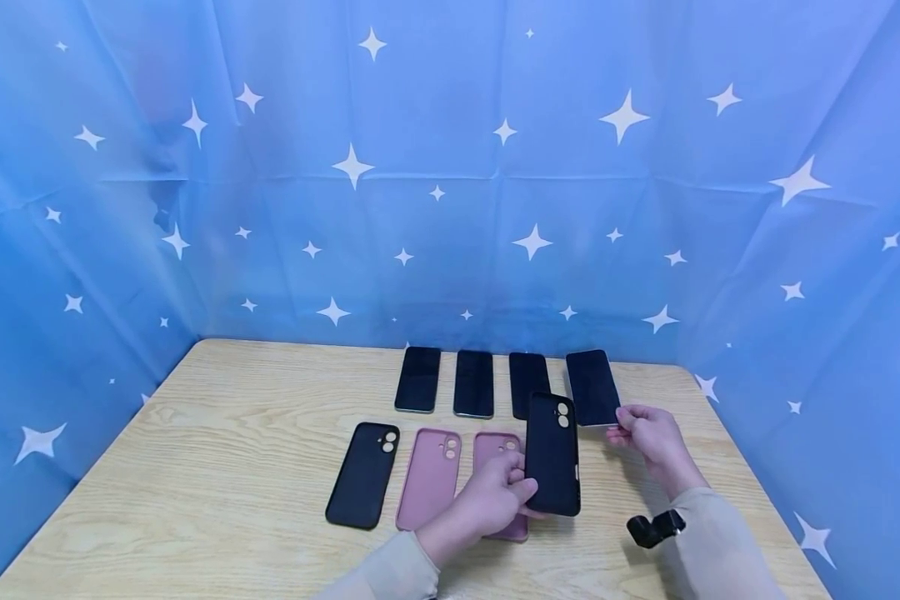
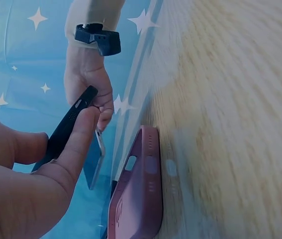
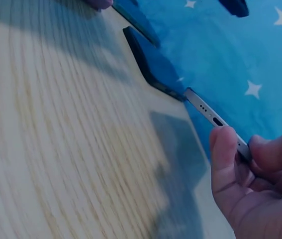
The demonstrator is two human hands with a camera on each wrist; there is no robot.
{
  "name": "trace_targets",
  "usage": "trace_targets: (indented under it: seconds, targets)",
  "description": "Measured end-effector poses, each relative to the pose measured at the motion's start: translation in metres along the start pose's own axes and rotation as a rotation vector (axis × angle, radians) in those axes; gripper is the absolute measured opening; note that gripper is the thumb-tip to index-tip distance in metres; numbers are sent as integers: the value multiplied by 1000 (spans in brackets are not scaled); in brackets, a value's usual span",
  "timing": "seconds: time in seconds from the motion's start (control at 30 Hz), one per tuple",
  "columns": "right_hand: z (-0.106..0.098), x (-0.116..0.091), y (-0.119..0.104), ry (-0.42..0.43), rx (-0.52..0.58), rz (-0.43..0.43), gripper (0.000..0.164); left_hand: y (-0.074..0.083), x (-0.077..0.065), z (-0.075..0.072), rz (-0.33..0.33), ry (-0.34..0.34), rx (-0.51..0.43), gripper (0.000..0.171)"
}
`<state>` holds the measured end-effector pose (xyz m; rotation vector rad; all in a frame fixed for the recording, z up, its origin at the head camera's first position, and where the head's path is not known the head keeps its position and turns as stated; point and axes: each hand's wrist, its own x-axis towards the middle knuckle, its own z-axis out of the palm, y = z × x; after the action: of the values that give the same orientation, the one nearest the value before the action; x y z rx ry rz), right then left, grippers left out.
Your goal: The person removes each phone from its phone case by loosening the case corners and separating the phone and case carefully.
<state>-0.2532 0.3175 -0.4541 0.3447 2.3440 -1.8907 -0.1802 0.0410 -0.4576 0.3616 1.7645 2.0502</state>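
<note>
My left hand (image 1: 487, 498) pinches a black phone case (image 1: 553, 458) by its lower left edge, thumb on one face and fingers behind. The case is tilted up above the table, its hollow inside and camera cutout showing. My right hand (image 1: 656, 440) pinches the lower right corner of a phone (image 1: 592, 386) with a dark screen. In the right wrist view, the bottom edge of that phone (image 3: 215, 119) shows its port between thumb and fingers, lifted off the wood. Under the left hand lies a pink phone case (image 1: 495, 447), partly hidden by the hand and the black case.
Three more dark phones (image 1: 474, 383) lie in a row at the table's back. Another pink case (image 1: 429, 479) and a black case (image 1: 363, 475) lie in front, left of my left hand. A star-patterned blue curtain (image 1: 450, 167) hangs behind and beside the wooden table (image 1: 195, 467).
</note>
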Motion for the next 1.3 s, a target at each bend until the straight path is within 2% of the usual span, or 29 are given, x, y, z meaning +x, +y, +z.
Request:
trace_targets:
  seconds: [0.2, 0.47, 0.67, 0.8, 0.97, 1.1, 1.23, 1.3]
  targets:
    - [-2, 7, 4, -16, -45, 35, 46, 0, -1, 1, 0, -10, -1, 16]
    - [-3, 16, 6, -28, -46, 78, 46, -1, -2, 0, 10, -18, -6, 17]
    - [-2, 25, 7, -24, -49, 78, 45, -2, -2, -1, 3, -17, 1, 19]
    - [-1, 30, 7, -5, -39, 96, 46, -3, -2, -1, 0, -15, 8, 19]
    - [0, 33, 9, 59, -56, 115, 42, -3, -2, -1, 1, -20, -1, 19]
    - [1, 34, 11, 121, -183, 103, 34, -3, -2, -2, -2, -18, 1, 18]
    - [3, 32, 11, 170, -360, 82, 31, -3, -2, -1, -8, -23, 0, 19]
    - [3, 31, 10, 185, -390, 74, 31, -3, -2, -1, -10, -25, 3, 19]
